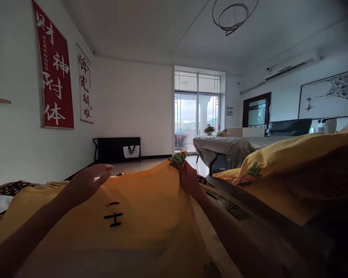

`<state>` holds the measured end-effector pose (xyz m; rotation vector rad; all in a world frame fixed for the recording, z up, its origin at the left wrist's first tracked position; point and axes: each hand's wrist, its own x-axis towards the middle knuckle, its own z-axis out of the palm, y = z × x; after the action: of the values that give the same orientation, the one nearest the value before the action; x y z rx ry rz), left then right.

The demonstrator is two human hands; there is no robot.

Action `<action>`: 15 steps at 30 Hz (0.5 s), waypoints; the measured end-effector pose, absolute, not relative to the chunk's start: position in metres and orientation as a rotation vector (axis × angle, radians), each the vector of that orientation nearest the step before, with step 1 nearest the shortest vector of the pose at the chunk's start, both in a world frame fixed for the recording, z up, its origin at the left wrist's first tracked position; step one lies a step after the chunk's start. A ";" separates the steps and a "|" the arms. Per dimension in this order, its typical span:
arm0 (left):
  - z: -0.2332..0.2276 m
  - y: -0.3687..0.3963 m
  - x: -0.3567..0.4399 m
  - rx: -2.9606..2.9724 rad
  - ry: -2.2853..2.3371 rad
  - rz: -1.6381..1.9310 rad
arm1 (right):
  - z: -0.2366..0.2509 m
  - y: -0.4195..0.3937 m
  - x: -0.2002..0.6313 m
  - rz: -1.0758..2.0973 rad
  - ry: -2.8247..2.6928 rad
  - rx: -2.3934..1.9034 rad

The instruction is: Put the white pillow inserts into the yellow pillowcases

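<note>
A yellow cloth, which looks like bedding, spreads across the front of the head view. It bears an upside-down "Hi" and a green leaf print at its raised corner. My right hand pinches that corner and holds it up, so the cloth slopes down towards me. My left hand is open just above the cloth's far left edge, its fingers stretched out to the right. Whether its fingertips touch the cloth I cannot tell. The near part of the cloth lies in shadow.
More yellow fabric with a carrot print is heaped at the right. Behind stands a table with a grey cover. A black bench with a white bag is by the back wall, left of the glass door.
</note>
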<state>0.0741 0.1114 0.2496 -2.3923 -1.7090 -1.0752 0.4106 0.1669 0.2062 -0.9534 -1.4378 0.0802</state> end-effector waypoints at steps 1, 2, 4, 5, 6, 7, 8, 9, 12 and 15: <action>0.252 0.123 0.071 -2.410 -1.727 -0.990 | 0.209 0.166 0.414 0.074 -1.447 -0.960; 0.251 0.133 0.069 -2.446 -1.755 -0.907 | 0.211 0.166 0.417 0.074 -1.447 -0.961; 0.243 0.148 0.068 -2.595 -1.795 -0.752 | 0.214 0.170 0.425 0.102 -1.435 -0.951; 0.237 0.153 0.069 -2.654 -1.798 -0.708 | 0.213 0.174 0.429 0.136 -1.425 -0.940; 0.232 0.155 0.069 -2.698 -1.785 -0.692 | 0.212 0.178 0.432 0.188 -1.408 -0.925; 0.228 0.156 0.070 -2.728 -1.766 -0.688 | 0.211 0.182 0.433 0.259 -1.377 -0.904; 0.225 0.156 0.069 -2.747 -1.747 -0.697 | 0.208 0.187 0.433 0.346 -1.329 -0.877; 0.223 0.155 0.068 -2.756 -1.734 -0.709 | 0.206 0.192 0.432 0.436 -1.273 -0.849; 0.222 0.150 0.063 -2.742 -1.690 -0.751 | 0.199 0.205 0.419 0.602 -1.141 -0.806; 0.222 0.146 0.057 -2.651 -1.675 -0.827 | 0.200 0.214 0.403 0.571 -1.126 -0.828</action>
<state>0.0566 0.1457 0.2217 -2.6514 -1.6750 -0.8270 0.4034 0.2137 0.1999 -0.8282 -1.1263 0.5709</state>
